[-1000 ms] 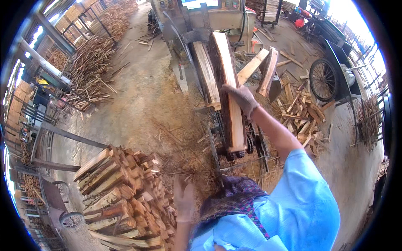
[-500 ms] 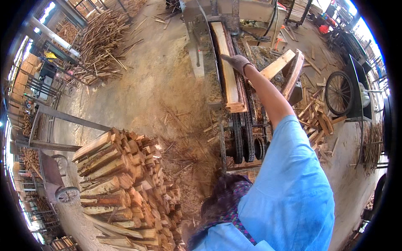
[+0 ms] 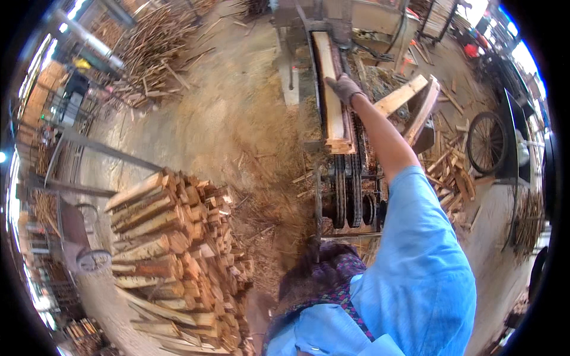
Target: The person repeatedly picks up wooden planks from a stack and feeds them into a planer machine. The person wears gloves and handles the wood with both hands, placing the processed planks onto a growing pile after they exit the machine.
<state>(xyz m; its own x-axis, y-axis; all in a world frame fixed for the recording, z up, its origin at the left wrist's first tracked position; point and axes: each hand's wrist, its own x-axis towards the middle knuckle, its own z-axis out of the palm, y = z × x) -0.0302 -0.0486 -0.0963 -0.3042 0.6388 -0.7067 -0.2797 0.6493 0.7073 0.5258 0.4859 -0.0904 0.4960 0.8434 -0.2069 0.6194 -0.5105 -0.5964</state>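
The gloved right hand (image 3: 344, 90) lies on the right edge of a pale wood piece (image 3: 331, 118), set lengthwise toward the far end of a chain conveyor (image 3: 339, 196); whether it grips is unclear. The left hand (image 3: 259, 310), blurred beside stacked split wood (image 3: 178, 249), is unreadable.

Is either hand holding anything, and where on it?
The right hand rests on the timber near mid-length, at its right edge; whether it grips is unclear. The left hand is too blurred to tell.
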